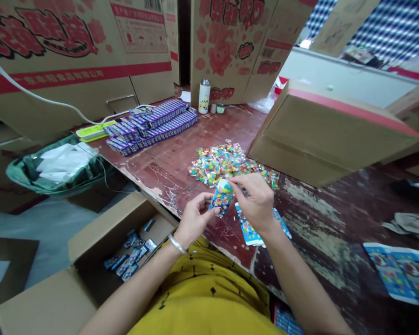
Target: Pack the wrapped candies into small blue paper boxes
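Observation:
Held upright over the table's near edge is a small blue printed candy box point(222, 199) with its top end open. The fingers of my left hand point(196, 215) wrap round its left side. My right hand point(254, 195) pinches at the box's open top, where something green and yellow shows; whether that is a candy packet or part of the box I cannot make out. Just beyond both hands lies a heap of small clear packets of colourful candy point(226, 160). Flat blue printed cartons point(249, 230) lie under my right wrist.
At my left stands an open cardboard box point(97, 228) with several small filled boxes point(129, 260). Rows of purple boxes point(160, 123) and a white bottle point(204, 97) stand further back. A tilted carton point(328, 135) occupies the right; more flat cartons point(398, 270) lie nearby.

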Motion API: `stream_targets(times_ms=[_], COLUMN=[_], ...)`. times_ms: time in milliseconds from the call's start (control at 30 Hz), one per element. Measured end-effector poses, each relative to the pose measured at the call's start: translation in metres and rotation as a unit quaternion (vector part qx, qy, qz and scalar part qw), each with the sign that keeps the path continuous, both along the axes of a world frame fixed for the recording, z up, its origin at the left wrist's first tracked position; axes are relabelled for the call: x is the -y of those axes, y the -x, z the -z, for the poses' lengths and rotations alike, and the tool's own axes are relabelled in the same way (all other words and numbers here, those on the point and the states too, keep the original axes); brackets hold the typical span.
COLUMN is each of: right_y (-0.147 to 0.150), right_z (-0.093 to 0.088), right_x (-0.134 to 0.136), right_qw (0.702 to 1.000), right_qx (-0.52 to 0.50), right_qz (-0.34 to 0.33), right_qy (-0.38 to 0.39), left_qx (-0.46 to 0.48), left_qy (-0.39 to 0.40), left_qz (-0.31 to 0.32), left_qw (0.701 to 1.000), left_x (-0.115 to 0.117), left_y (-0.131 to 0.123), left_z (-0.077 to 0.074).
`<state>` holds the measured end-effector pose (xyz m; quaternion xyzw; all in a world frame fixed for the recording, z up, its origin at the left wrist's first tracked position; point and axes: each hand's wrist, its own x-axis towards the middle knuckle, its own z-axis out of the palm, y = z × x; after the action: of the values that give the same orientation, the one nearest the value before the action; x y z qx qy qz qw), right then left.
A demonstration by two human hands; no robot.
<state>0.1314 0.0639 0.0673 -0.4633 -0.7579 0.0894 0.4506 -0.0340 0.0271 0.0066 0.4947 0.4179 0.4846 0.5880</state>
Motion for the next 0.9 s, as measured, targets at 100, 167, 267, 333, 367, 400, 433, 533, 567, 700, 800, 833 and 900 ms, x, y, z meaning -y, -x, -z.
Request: stream_targets(times_ms=[100, 167, 267, 333, 367, 400, 433, 533, 567, 700, 800, 833, 900], right_y=[-0.003, -0.004, -0.007, -0.009, -0.011, -0.011, -0.012, -0.011, -0.01, -0.005, -0.003, -0.003, -0.002], right_z=[0.002, 0.002, 0.004, 0.007, 0.009, 0.011, 0.013, 0.017, 0.018, 0.025, 0.034, 0.037, 0.041], right_x=[0.002, 0.004, 0.006, 0.007, 0.007, 0.007, 0.008, 0.009, 0.01, 0.017, 0.022, 0.023, 0.025], right_qw=[1.0, 0.999, 0.994, 0.986, 0.982, 0.978, 0.974, 0.955, 0.95, 0.949, 0.943, 0.941, 0.943], right_qx=[0.03, 0.014, -0.033, -0.058, -0.066, -0.067, -0.063, -0.058, -0.071, -0.177, -0.234, -0.238, -0.228], right_qz=[-0.007, -0.024, -0.055, -0.064, -0.068, -0.074, -0.084, -0.113, -0.117, -0.078, -0.048, -0.044, -0.043], right_qy=[0.002, 0.022, 0.09, 0.141, 0.161, 0.181, 0.202, 0.267, 0.28, 0.249, 0.233, 0.235, 0.238], left_qx=[0.004, 0.013, 0.019, 0.012, 0.01, 0.01, 0.011, 0.009, 0.004, -0.02, -0.021, -0.015, 0.006], left_qy=[0.006, -0.001, -0.021, -0.027, -0.028, -0.029, -0.032, -0.044, -0.05, -0.073, -0.069, -0.065, -0.056], left_qz=[-0.024, -0.04, -0.055, -0.055, -0.055, -0.056, -0.058, -0.065, -0.065, -0.041, 0.014, 0.031, 0.053], left_qw=[1.0, 0.999, 0.998, 0.998, 0.998, 0.998, 0.998, 0.997, 0.997, 0.996, 0.997, 0.997, 0.997], left_x=[0.003, 0.005, 0.009, 0.013, 0.015, 0.017, 0.018, 0.02, 0.019, 0.014, 0.01, 0.01, 0.008], left_y=[-0.003, -0.007, -0.015, -0.019, -0.022, -0.023, -0.025, -0.027, -0.026, -0.02, -0.016, -0.015, -0.014], left_z=[-0.005, -0.006, -0.005, -0.002, -0.001, 0.0, 0.001, 0.0, -0.001, -0.011, -0.016, -0.016, -0.015])
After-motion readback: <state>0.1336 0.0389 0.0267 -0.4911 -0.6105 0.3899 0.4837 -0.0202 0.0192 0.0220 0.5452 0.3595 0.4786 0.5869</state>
